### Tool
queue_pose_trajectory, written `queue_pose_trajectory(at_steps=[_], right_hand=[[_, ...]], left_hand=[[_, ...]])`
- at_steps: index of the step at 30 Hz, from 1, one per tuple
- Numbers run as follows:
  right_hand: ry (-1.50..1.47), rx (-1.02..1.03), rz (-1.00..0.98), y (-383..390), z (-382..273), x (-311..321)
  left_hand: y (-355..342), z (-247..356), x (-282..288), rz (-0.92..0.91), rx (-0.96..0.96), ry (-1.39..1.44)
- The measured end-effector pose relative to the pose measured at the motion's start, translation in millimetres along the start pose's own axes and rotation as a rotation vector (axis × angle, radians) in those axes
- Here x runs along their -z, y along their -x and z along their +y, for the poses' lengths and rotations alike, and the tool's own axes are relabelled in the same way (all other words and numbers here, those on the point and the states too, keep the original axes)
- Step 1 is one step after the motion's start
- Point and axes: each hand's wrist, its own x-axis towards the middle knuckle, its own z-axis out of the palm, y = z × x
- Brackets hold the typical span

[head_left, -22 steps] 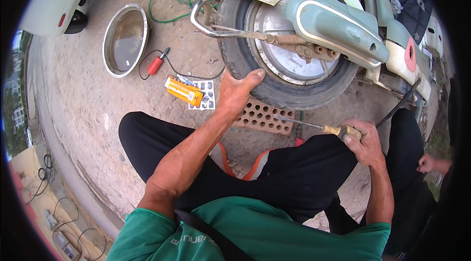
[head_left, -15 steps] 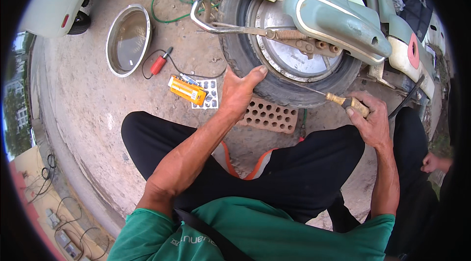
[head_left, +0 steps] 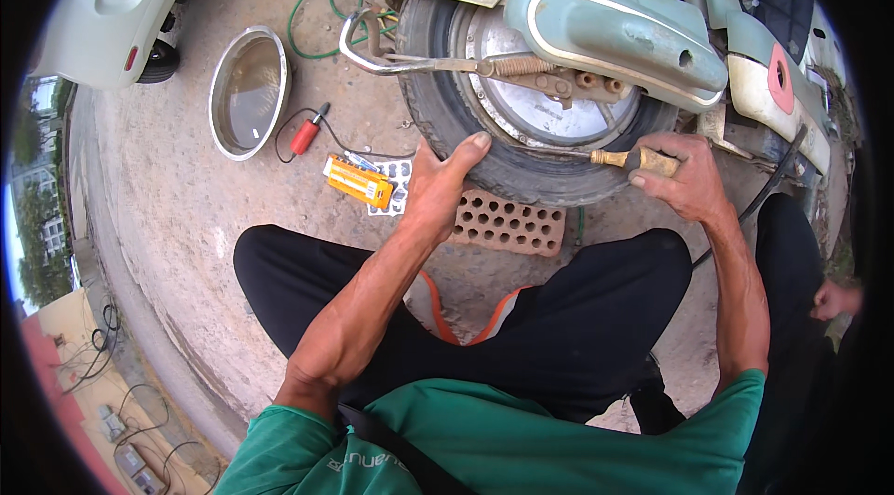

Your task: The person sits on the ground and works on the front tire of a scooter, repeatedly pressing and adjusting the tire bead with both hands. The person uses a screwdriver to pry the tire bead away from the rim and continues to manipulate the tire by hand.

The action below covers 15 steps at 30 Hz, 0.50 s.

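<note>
Before me is a scooter's black tyre (head_left: 545, 176) on a silver wheel (head_left: 492, 34). My left hand (head_left: 438, 180) grips the tyre's near left side, with the thumb on the sidewall and the fingers hidden behind the tread. In my right hand (head_left: 689, 176) is a screwdriver (head_left: 611, 158) with a worn yellowish handle, pointing left. Its thin shaft lies along the seam between tyre and rim; the tip cannot be made out there. A perforated brick (head_left: 510, 223) stands just under the tyre's near edge.
Left of the wheel lie an orange box (head_left: 358, 181), a patch sheet (head_left: 395, 188) and a red-handled tool (head_left: 304, 136) with a cable. Farther left stands a metal basin (head_left: 250, 94) of murky water. A green hose (head_left: 294, 22) coils behind. Another person's hand (head_left: 829, 299) shows at right.
My right hand has moved left and up with the screwdriver, its handle now close against the tyre and its shaft flatter along the rim. My left hand keeps its hold on the tyre.
</note>
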Motion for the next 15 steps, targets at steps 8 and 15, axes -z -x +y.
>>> queue_pose_trajectory(at_steps=[8, 15], right_hand=[[0.069, 0.163, -0.027, -13.7, 18.4, 7.1], [0.029, 0.129, -0.017, -14.0, 16.8, 10.9]], left_hand=[[4.3, -2.6, -4.4, -0.036, -0.071, -0.029], [8.5, 4.8, -1.8, -0.026, 0.002, -0.060]])
